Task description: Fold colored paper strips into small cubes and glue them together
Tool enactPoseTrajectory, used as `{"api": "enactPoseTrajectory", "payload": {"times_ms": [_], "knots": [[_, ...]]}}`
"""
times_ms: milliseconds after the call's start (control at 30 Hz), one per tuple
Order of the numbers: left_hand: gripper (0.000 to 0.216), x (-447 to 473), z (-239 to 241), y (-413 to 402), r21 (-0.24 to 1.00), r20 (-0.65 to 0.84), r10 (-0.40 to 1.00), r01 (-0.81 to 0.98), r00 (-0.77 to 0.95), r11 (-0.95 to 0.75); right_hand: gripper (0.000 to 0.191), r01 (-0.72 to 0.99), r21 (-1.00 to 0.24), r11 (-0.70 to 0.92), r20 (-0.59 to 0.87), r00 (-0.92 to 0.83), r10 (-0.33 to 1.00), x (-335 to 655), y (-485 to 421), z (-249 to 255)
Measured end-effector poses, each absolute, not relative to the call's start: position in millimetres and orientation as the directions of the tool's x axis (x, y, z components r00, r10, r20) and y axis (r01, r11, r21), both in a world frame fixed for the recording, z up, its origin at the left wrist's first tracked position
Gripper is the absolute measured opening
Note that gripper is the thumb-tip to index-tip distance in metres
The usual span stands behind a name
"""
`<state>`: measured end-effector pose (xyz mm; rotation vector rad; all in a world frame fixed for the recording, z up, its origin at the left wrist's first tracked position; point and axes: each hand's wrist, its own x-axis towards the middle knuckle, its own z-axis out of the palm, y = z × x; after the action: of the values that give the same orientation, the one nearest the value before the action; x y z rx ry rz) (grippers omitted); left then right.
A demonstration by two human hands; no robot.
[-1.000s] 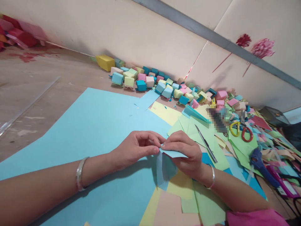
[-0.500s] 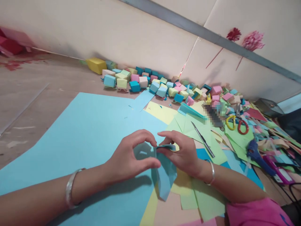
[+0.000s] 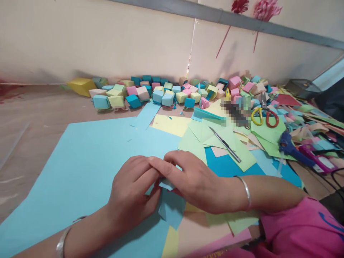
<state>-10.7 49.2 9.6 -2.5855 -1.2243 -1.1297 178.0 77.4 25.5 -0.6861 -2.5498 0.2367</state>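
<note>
A folded piece of light blue paper [image 3: 172, 209] is held between both hands above the large light blue sheet [image 3: 88, 157]. My left hand [image 3: 134, 190] is closed on the paper's left side, fingers curled over its top. From the right, my right hand [image 3: 192, 182] grips the same piece, its fingers reaching across and touching the left fingers. The lower flap hangs out below the hands; the upper part is mostly hidden by the fingers. A craft knife [image 3: 225, 145] lies on green paper [image 3: 242, 163] beyond my right hand.
Several small folded paper boxes [image 3: 131, 101] line the wall. To the right lie scissors [image 3: 272, 119], a blue glue gun [image 3: 295, 150] with a cable, and many paper scraps. A yellow paper box [image 3: 82, 87] sits at the back left; paper flowers [image 3: 266, 9] hang on the wall.
My hands have come together, the left fingers closing onto the folded paper and the right fingers crossing over its top. The view has shifted, so the background sits further left.
</note>
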Motion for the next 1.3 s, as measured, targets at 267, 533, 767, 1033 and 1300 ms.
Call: {"api": "enactPoseTrajectory", "payload": {"times_ms": [267, 533, 767, 1033, 1300], "knots": [[0.023, -22.3, 12.8, 50.1, 0.249, 0.671, 0.607, 0.641, 0.426, -0.726, 0.035, 0.366, -0.604, 0.708, 0.437, -0.591, 0.678, 198.9, 101.3, 44.1], [0.012, -16.3, 6.1, 54.6, 0.602, 0.479, 0.864, 0.657, 0.158, -0.454, 0.011, 0.346, -0.777, 0.526, 0.202, -0.653, 0.729, 185.8, 114.5, 22.2], [0.010, -3.4, 10.2, 66.1, 0.796, 0.074, 0.984, 0.585, 0.160, -0.155, 0.012, 0.367, -0.793, 0.487, 0.185, -0.616, 0.766, 188.6, 108.9, 24.1], [0.013, 4.2, 4.2, 58.6, 0.656, 0.210, 0.952, 0.689, 0.224, -0.307, 0.018, 0.516, -0.654, 0.553, 0.122, -0.650, 0.750, 185.8, 103.7, 7.6], [0.014, -0.5, 1.3, 64.9, 0.670, 0.181, 0.952, 0.678, 0.245, -0.302, 0.016, 0.515, -0.617, 0.595, 0.099, -0.699, 0.709, 187.8, 111.0, 10.7]]}}
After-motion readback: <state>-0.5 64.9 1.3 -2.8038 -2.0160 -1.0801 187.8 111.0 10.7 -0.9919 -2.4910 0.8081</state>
